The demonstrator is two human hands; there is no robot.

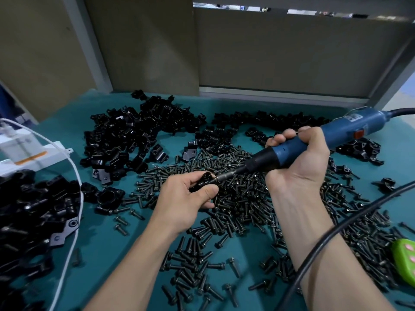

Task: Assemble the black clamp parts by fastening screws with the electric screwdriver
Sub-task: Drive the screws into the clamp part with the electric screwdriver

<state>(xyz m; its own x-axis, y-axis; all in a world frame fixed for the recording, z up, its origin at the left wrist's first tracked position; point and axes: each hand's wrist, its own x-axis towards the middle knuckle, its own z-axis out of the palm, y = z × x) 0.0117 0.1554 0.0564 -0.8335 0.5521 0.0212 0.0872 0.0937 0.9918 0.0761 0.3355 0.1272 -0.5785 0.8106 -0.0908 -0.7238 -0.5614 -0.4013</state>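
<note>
A: What does the left hand carry?

B: Its fingers are clenched around a black clamp part, held just above the spread of loose screws at the middle of the teal table. Thumb below, index finger above; most of the part is hidden inside the grip.

A: And the right hand?

B: It is wrapped around the blue barrel of the electric screwdriver, fingers curled over the top. The tool lies tilted, its rear end up and to the right, its black nose down and to the left. The metal bit touches the clamp part at the left fingertips. Whether a screw sits on the bit cannot be told.

A: Where are the remaining parts?

B: Unassembled black clamp pieces form a heap at the far left of the table, with a further row along the back edge. A second mass fills the near left corner, bordered by a white cord. One ring-shaped clamp lies apart, left of the left hand.

A: Other items?

B: A black cable crosses over the right forearm; a green object with pink spots rests at the right edge.
</note>
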